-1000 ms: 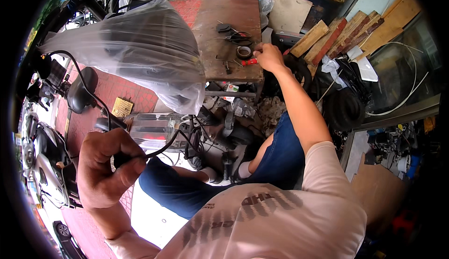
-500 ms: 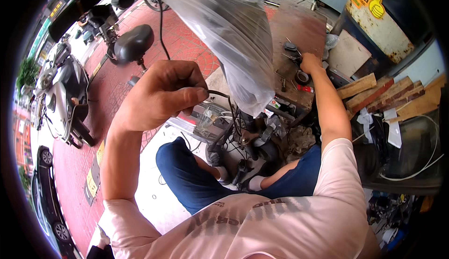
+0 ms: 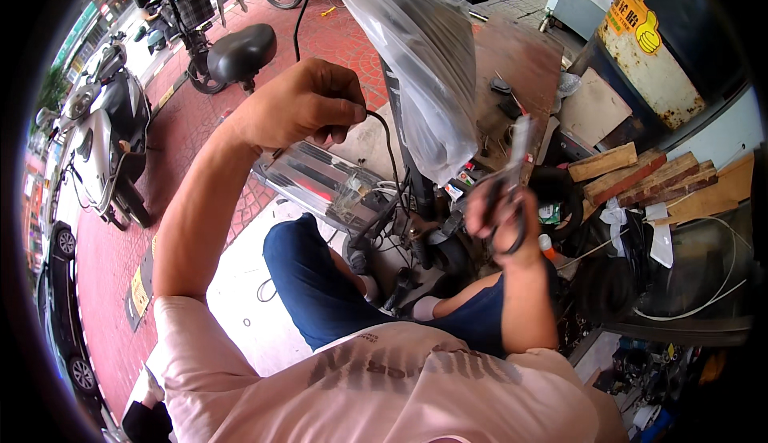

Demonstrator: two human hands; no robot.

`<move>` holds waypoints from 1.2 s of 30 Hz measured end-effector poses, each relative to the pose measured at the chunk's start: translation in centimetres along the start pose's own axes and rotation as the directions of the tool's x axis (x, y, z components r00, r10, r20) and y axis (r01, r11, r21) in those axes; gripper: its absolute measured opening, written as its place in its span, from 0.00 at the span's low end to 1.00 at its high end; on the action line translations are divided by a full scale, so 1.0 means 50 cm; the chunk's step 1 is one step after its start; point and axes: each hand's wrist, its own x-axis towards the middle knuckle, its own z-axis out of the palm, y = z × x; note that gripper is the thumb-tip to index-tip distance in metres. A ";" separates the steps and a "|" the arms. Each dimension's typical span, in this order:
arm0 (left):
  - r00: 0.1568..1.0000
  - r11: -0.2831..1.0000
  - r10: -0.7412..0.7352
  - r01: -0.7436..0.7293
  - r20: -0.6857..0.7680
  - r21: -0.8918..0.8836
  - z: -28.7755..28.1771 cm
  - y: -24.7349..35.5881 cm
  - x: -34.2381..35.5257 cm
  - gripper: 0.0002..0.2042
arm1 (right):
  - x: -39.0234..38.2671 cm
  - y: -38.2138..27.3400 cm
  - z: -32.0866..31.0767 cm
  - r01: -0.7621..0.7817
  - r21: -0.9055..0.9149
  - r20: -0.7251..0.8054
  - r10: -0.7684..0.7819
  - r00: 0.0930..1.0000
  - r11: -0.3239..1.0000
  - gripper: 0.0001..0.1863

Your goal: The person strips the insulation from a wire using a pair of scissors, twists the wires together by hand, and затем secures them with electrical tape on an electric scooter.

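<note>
My left hand (image 3: 308, 107), raised at centre left, pinches a thin black cable (image 3: 389, 140) between thumb and fingers. From there the cable curves down to the electric scooter's grey footboard (image 3: 298, 180) and its loose wires in front of my knees. My right hand (image 3: 506, 223) grips a pair of scissors (image 3: 520, 148) by the loops, blades pointing up. Motion blurs this hand and the scissors, so I cannot tell whether the blades are parted. Between my hands hangs a translucent plastic bag (image 3: 428, 67) over the scooter's upright stem.
A wooden bench (image 3: 530, 47) with small tools stands beyond my right hand. Wood blocks (image 3: 616, 172) and a rusty cabinet (image 3: 652, 59) are at the right. A black saddle (image 3: 240, 55) and a parked motor scooter (image 3: 112, 139) are on the left.
My right hand has come back from the bench toward me and now holds scissors. My left hand has shifted up and slightly right with the cable still pinched.
</note>
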 end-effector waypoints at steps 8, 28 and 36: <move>0.996 0.988 0.071 -0.077 0.047 0.138 0.033 0.055 -0.010 0.07 | -0.003 0.115 0.223 -0.235 0.276 0.253 0.165 0.953 0.932 0.44; 0.833 0.828 0.553 -0.550 -0.005 -0.107 0.058 0.152 -0.074 0.08 | 0.069 -0.124 0.203 0.325 -0.239 -0.003 -0.335 0.942 0.915 0.37; 0.910 0.911 0.411 -0.406 -0.061 0.075 0.058 0.092 -0.090 0.07 | 0.073 -0.043 0.219 0.274 -0.228 0.017 -0.277 0.961 0.934 0.39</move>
